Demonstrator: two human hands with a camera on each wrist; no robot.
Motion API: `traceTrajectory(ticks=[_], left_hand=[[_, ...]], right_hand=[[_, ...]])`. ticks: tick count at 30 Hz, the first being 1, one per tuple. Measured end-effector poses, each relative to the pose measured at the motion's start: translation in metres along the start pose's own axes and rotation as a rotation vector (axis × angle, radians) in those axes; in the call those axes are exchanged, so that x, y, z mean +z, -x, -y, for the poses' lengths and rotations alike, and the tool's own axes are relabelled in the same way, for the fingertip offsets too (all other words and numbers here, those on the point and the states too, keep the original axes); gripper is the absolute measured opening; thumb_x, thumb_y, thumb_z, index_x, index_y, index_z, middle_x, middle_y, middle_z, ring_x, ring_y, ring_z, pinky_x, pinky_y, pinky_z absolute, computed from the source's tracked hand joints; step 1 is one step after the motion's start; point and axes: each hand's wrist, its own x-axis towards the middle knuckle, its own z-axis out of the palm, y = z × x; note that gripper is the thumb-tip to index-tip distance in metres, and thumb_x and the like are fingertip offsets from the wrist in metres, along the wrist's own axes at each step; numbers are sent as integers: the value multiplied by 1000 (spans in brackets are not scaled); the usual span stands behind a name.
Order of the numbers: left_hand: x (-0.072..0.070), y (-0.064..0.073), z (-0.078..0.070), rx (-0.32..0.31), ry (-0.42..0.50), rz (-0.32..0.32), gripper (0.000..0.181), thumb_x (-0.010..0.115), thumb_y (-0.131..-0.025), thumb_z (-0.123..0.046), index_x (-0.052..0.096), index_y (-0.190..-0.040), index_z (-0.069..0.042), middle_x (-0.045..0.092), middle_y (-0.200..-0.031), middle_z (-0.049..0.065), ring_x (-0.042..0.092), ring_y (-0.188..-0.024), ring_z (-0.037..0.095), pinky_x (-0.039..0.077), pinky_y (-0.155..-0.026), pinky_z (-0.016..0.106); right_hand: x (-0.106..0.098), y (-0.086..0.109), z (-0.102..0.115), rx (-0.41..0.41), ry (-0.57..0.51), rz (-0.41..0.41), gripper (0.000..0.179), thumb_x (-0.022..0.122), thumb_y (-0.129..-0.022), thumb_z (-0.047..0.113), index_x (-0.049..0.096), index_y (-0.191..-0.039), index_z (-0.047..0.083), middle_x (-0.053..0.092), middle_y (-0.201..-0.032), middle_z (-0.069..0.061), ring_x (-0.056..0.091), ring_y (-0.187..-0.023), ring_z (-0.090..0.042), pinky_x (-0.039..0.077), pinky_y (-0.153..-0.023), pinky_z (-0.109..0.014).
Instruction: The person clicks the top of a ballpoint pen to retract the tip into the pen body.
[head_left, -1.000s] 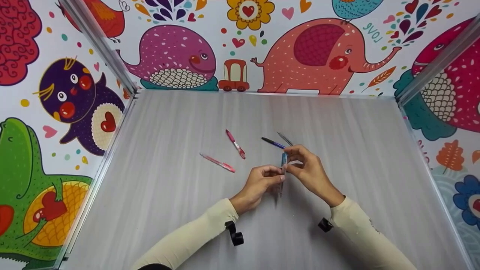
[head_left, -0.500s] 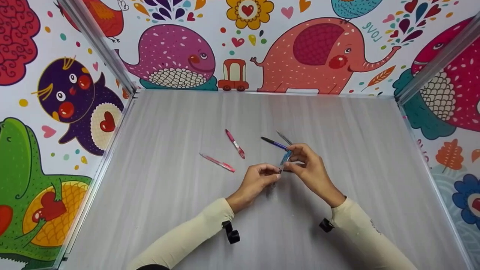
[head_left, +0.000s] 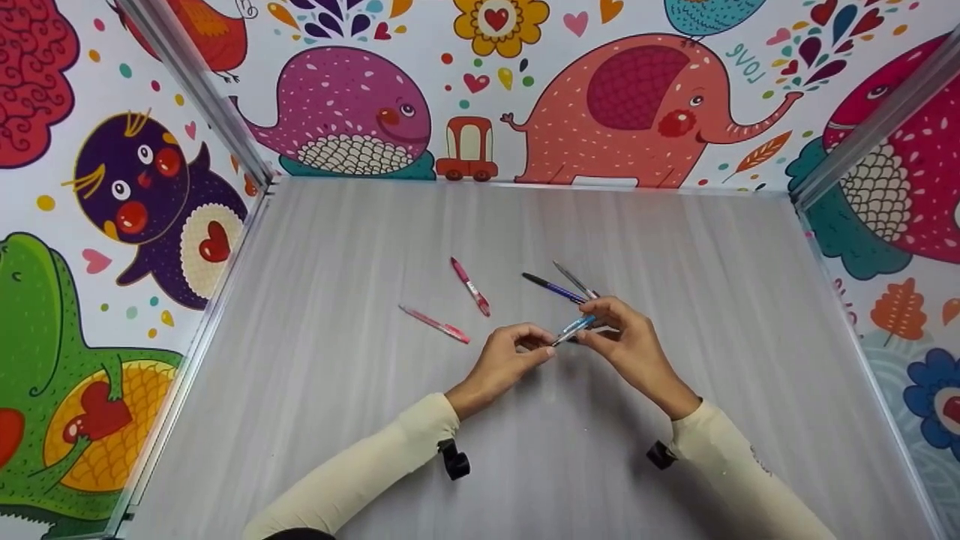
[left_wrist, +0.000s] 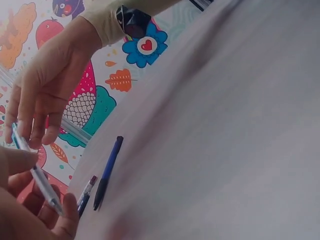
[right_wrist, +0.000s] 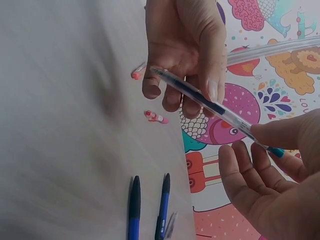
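Observation:
Both hands hold one clear-barrelled ballpoint pen [head_left: 574,328] with a blue end, tilted above the table. My right hand [head_left: 634,345] pinches it near the blue end. My left hand [head_left: 501,366] pinches the barrel between thumb and fingers. The right wrist view shows the pen [right_wrist: 187,90] slanting between the hands, its pointed tip toward the left hand's fingers [right_wrist: 172,97]. Just beyond the right hand lie a blue pen with a black end [head_left: 553,287] and a grey, clear-looking pen [head_left: 574,278]. Another blue pen [right_wrist: 163,210] shows in the right wrist view.
Left of the hands, a dark pink pen [head_left: 470,286] and a lighter pink clear pen [head_left: 435,324] lie apart on the grey table [head_left: 337,247]. Printed cartoon panels [head_left: 360,112] with metal edge strips border the table at the back and sides.
The pen in my hands has swung from nearly upright to a slant, its blue end moving right with the right hand. The left hand has shifted slightly left. The loose pens have stayed put.

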Motion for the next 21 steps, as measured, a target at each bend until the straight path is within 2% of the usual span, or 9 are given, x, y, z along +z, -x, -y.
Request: traceTrajectory(ticks=[3,8,11,17,21], left_hand=[[-2,-1,2,27,-45,9,10,80,-102,-11,83,-111,-10,77,-101,0,67,-94,13,55,-78,26],[-5,-2,5,69,-113,14,8,81,-102,-12,82,-110,-12,77,-102,-2,68,-94,11,58,-89,35],[-6,-2,7,91,-142,26,7,81,-102,-13,82,-109,-12,78,-103,0,69,-94,11,59,-90,38],[-8,0,12,122,-178,66,9,80,-102,-11,82,-111,-11,77,-105,3,68,-94,10,59,-88,34],[-9,1,19,147,-220,77,10,80,-102,-10,82,-112,-10,77,-108,5,69,-97,9,60,-91,32]], right_hand=[[-1,2,-3,2,33,2,31,83,-93,-7,76,-120,6,77,-118,-9,76,-103,-19,63,-89,-30],[-4,8,-9,8,51,21,25,84,-95,-4,78,-116,8,78,-115,-11,76,-103,-21,63,-90,-32],[-4,11,-13,20,55,30,22,83,-95,-3,78,-114,6,78,-113,-8,75,-104,-23,64,-90,-33],[-4,21,-25,39,77,34,19,85,-94,-3,79,-109,7,78,-103,-4,74,-96,-21,62,-85,-30],[-2,27,-33,1,120,46,20,85,-94,-2,79,-109,10,78,-103,-2,73,-93,-17,62,-82,-29]])
